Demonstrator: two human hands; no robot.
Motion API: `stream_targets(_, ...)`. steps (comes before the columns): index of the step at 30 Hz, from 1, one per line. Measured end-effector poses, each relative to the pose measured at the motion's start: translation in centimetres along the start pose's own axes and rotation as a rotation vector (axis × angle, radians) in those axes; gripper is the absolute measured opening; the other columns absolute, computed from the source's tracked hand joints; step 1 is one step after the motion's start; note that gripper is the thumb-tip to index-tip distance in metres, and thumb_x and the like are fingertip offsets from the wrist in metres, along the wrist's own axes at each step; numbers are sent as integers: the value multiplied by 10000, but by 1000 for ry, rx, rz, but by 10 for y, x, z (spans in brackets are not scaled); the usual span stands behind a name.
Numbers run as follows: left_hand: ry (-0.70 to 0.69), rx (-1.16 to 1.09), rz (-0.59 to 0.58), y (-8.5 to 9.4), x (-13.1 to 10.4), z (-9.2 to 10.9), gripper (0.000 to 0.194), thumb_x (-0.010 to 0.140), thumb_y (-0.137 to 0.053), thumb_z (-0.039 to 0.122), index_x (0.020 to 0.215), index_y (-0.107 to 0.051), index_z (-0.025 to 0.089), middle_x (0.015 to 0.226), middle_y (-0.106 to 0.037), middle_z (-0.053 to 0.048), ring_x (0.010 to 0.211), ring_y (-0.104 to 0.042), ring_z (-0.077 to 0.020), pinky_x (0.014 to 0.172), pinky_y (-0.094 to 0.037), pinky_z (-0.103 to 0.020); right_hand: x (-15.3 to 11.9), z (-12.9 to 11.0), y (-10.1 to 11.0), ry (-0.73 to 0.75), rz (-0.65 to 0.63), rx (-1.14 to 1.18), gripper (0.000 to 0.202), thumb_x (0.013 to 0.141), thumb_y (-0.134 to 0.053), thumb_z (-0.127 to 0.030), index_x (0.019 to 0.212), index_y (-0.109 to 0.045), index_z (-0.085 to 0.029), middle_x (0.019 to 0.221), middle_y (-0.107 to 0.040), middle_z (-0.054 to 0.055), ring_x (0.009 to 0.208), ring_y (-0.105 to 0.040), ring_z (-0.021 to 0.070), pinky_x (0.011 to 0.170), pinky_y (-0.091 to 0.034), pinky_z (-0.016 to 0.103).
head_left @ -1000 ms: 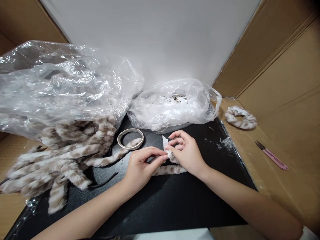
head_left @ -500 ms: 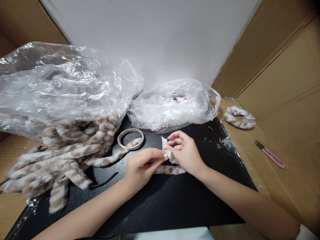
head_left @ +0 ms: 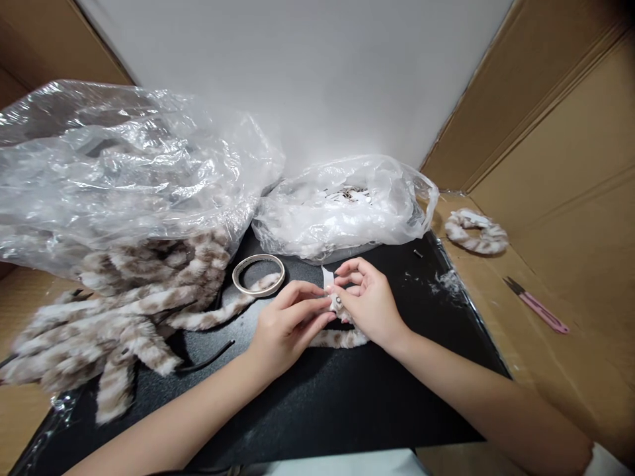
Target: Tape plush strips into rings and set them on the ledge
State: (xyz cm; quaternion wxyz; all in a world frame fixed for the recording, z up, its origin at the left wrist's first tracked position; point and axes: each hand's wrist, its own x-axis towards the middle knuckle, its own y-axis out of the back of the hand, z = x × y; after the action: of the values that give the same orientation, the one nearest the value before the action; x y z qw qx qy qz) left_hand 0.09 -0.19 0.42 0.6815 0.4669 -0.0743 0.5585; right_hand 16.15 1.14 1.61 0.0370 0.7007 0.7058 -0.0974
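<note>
Fingers [head_left: 311, 306] pinch fluffy, mottled fur [head_left: 338, 305]; flat white tab [head_left: 327, 277].

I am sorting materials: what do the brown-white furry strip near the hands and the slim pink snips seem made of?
Brown-white furry strip: matte plush, probably synthetic, from its fluffy pile. Slim pink snips: thin dark blades, probably metal; smooth-looking, uniformly pink handle, perhaps plastic.
</note>
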Motion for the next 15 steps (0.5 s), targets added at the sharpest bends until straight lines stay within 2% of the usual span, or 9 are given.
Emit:
stream_targets(3,-3,11,-36,0,0,-2,190,793,-696,75,973,-681,134,915,-633,-72,827,-631,-139,716,-533,-221,1,1,0,-12,5,4,275,653,-712,-211,828,-500,-209,693,-590,-68,412,-560,78,312,-458,175)
stream_targets(5,43,5,-55,0,0,-2,158,826,-638,61,959,-669,139,896,-618,-59,775,-614,-121,664,-518,-204,2,1,1,-11,2,0,276,652,-710,-223,828,-497,-210,690,-597,-68,403,-547,77,321,-446,184)
stream_targets(10,269,-107,-121,0,0,-3,105,871,-595,129,913,-681,169,907,-603,-42,659,-564,-95,539,-459,-182,8,-1,8,10,-5,-60,304,627,-718,-197,856,-518,-201,663,-643,-57,491,-556,80,484,-457,205)
stream_targets(15,457,-238,-186,-3,-1,-4,110,870,-620,215,890,-724,184,972,-580,-54,684,-576,-102,557,-479,-192,14,0,12,-151,-84,-9,341,592,-718,-161,869,-522,-192,603,-662,-50,540,-581,104,560,-444,225)
